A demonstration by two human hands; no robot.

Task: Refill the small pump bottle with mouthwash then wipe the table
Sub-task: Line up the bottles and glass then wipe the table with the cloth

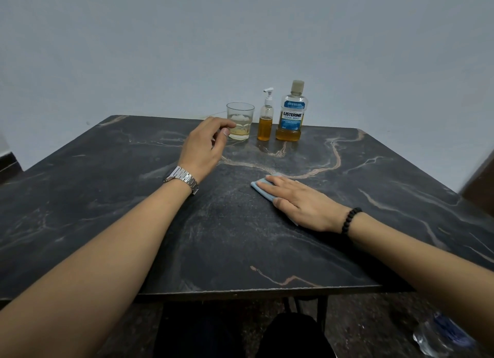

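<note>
Head view is showing the right hand (302,201) lying flat and open on the blue cloth (260,185), mid-surface (187,250); soft and light, it is best pressed under the palm. The left hand (204,146), loosely open, is hovering beside the glass (240,121).

The scene was recorded from a single head-worn wide-angle camera, angled forward and down over a dark table (240,237); forearms filled the lower frame, a wall the upper.
</note>
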